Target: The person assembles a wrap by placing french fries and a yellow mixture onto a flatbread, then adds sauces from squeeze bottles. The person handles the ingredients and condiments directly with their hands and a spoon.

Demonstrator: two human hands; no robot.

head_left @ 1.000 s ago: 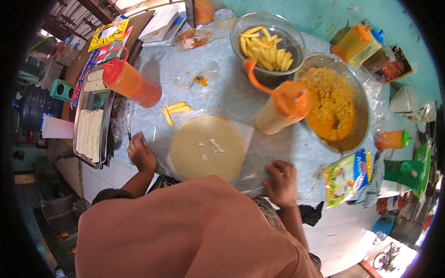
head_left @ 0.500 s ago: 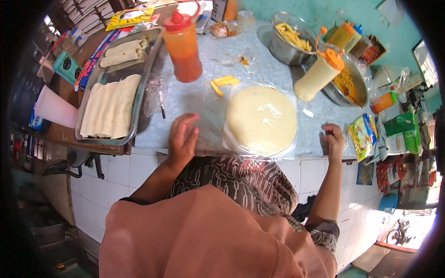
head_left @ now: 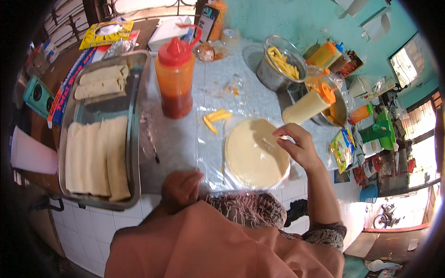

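Observation:
A stack of round, pale wrapper sheets (head_left: 255, 155) lies on clear plastic (head_left: 211, 153) at the table's front edge. Over its right side my right hand (head_left: 299, 143) is bent in a pinch. Whatever sits between thumb and forefinger is too small to make out; shiny streaks show on the stack beside them. My left hand (head_left: 181, 187) is curled at the table edge, left of the stack, in shadow; its grip is hidden. Several yellow fries (head_left: 217, 118) rest on the plastic behind the stack. A white-filled squeeze bottle (head_left: 306, 106) with an orange cap leans at the right.
On the left, a metal tray (head_left: 139, 139) holds rolled wraps (head_left: 90, 157). A red-capped sauce bottle (head_left: 175, 78) stands beside it. A pot of fries (head_left: 278, 76) and a bowl with yellow filling (head_left: 340, 109) are at the back right. A pink cup (head_left: 34, 150) stands far left.
My right hand has moved left from the table edge onto the stack. My left hand has drawn back toward me and its fingers have curled. The view has shifted.

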